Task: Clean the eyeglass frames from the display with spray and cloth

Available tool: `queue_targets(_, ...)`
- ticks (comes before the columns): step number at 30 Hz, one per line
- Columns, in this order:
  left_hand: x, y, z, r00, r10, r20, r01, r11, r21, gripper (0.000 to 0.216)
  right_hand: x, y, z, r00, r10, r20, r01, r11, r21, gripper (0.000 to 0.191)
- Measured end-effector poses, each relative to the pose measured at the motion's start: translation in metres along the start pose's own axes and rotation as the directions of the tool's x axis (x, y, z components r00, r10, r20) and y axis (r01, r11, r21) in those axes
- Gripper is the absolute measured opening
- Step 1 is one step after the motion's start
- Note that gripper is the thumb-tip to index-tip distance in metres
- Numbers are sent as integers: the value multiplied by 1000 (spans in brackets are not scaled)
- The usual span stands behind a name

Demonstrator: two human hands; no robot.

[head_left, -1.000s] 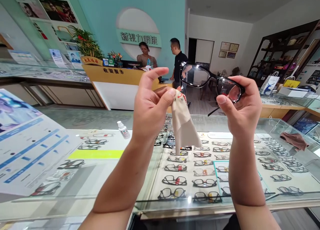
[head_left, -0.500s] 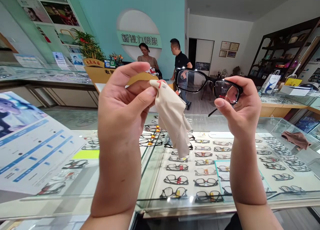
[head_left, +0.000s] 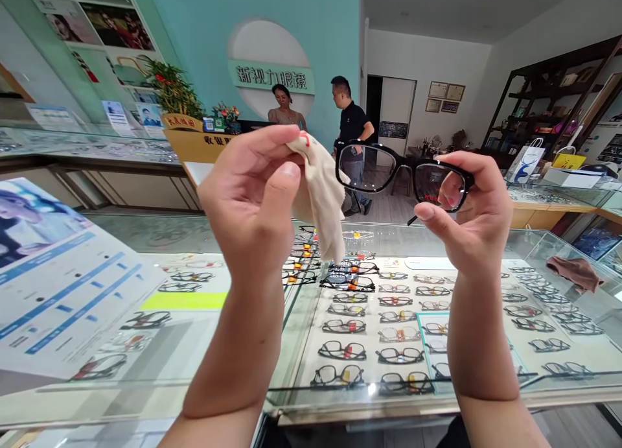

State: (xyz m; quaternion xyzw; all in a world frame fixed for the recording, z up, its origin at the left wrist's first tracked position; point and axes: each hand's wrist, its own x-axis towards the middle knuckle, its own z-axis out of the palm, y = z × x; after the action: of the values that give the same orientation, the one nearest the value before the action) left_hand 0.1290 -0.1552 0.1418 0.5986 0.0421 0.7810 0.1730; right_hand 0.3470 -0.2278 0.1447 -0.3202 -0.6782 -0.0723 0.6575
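Pinched near its upper end, the beige cloth hung from your left hand, index finger across the top. Your thumb stood apart from the index tip; which hidden fingers backed the hold, couldn't tell. Taking just 1 end likely let the rest drape free.

Your right hand gripped the black glasses at 1 outer end: index on the top rim, thumb by the lower rim, fingertips visible through that lens. End hold probably left the other lens unobstructed, on the cloth side.

Glasses sat nearly level in the air, far rim overlapping the cloth in view; touching or not, couldn't tell. Height presumably gave your 2 hands room above the display case with its rows of eyeglasses. Printed leaflet stood well left, apart from your hands.
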Motion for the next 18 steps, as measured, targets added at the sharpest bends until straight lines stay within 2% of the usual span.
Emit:
queue_targets(2,-1,1,1,997,66,44,-65,998,-24,30,0,0,-2,1000,5,13,-5,1000,-22,48)
queue_targets(4,-1,2,1,983,94,158,-92,996,-23,50,-1,-1,-3,999,14,35,-13,999,-32,48)
queue_targets(6,-3,6,0,966,34,255,-41,999,21,69,-1,-3,-4,998,26,65,-24,999,-21,48)
queue_targets(7,-4,8,-1,963,-16,269,4,999,43,72,-1,-4,-4,996,26,81,-25,1000,-6,48)
queue_targets(9,-6,12,-2,962,-103,251,89,994,69,67,-1,-6,-4,994,15,104,-18,999,31,47)
queue_targets(11,-7,14,-2,962,-142,234,119,987,109,56,0,-7,-3,993,7,117,-13,999,49,46)
queue_targets(15,-6,10,-4,967,-70,245,11,972,235,57,2,-6,-1,992,32,121,-36,999,27,49)
queue_targets(18,-5,6,-5,964,-70,255,7,971,237,61,3,-4,0,992,32,122,-37,999,38,51)
